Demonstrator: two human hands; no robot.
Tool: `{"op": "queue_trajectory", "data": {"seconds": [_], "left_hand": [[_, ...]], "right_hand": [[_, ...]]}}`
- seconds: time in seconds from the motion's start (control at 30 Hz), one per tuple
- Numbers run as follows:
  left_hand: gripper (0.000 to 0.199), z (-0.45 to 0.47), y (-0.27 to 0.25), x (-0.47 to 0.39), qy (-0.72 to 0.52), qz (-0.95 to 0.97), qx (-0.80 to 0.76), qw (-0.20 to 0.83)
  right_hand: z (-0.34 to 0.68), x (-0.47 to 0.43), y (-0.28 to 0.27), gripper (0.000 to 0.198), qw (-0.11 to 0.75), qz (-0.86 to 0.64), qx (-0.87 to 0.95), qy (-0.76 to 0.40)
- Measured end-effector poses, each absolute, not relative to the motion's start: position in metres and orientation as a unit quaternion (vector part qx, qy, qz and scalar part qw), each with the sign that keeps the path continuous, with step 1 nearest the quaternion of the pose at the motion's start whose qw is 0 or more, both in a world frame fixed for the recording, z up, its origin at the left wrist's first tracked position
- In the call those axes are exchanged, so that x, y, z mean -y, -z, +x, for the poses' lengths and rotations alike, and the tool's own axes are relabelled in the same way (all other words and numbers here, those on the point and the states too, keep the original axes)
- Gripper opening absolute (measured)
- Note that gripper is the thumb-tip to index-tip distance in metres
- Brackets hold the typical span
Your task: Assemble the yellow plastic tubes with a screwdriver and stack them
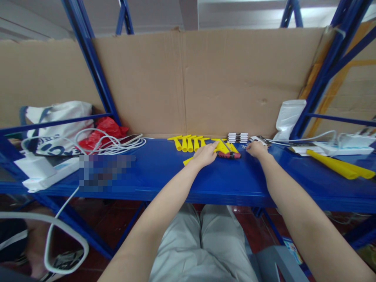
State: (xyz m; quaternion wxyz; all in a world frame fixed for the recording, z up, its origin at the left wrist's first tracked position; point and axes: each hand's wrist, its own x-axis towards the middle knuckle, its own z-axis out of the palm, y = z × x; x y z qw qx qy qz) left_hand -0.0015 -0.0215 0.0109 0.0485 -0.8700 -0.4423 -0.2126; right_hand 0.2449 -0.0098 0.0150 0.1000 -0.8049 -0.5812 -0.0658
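My left hand [205,154] is wrapped round a yellow T-shaped tool with a hollow round handle, perhaps a scraper; its wide yellow head [222,147] shows past my fingers. A red and black hand tool [229,155], perhaps a screwdriver, lies just right of that head. My right hand [257,149] is closed at the fingertips beside some tiny shiny pieces [244,147]; whatever it pinches is too small to make out. Several more yellow tools [190,144] lie in a row behind my left hand. White flat packs with black bands [237,137] are stacked behind the small pieces.
The blue shelf top [158,172] ends in front of my lap. Cardboard [223,82] walls its back. White power strips [343,149] and cables [123,145] lie at both sides. Long yellow pieces [337,166] are at right, and a white plastic bag [289,117] leans behind.
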Motion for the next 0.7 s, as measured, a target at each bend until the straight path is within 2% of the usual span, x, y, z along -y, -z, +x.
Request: {"op": "queue_trajectory", "data": {"seconds": [0.43, 0.6, 0.7], "left_hand": [[0.055, -0.002, -0.016, 0.021, 0.255, -0.877, 0.406, 0.015], [0.053, -0.003, -0.024, 0.013, 0.380, -0.857, 0.340, -0.079], [0.041, -0.004, -0.031, 0.012, 0.493, -0.786, 0.317, -0.197]], "right_hand": [[0.243, 0.005, -0.012, 0.036, 0.078, -0.800, 0.590, 0.077], [0.243, 0.001, -0.010, 0.040, 0.073, -0.799, 0.592, 0.080], [0.242, 0.002, -0.012, 0.038, 0.077, -0.799, 0.593, 0.071]]}}
